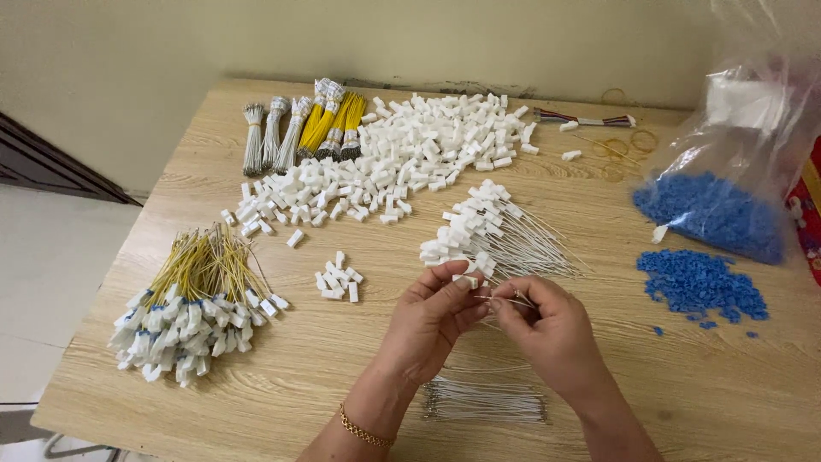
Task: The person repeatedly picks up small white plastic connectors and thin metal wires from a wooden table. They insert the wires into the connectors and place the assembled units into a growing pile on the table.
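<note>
My left hand [432,321] pinches a small white plastic connector [467,280] between thumb and fingertips. My right hand [547,321] holds a thin white wire [505,301] with its end at that connector. Both hands hover over the wooden table [282,376], touching each other at the fingertips. Just beyond them lies a fan of white wires fitted with white connectors [483,231]. A bundle of bare white wires [483,400] lies on the table under my wrists.
A big heap of loose white connectors [410,154] covers the table's far middle, a small cluster [339,278] nearer. Yellow wires with connectors [192,299] lie left. Tied wire bundles [304,128] at the back. Blue pieces [697,282] and a plastic bag of them [727,197] sit right.
</note>
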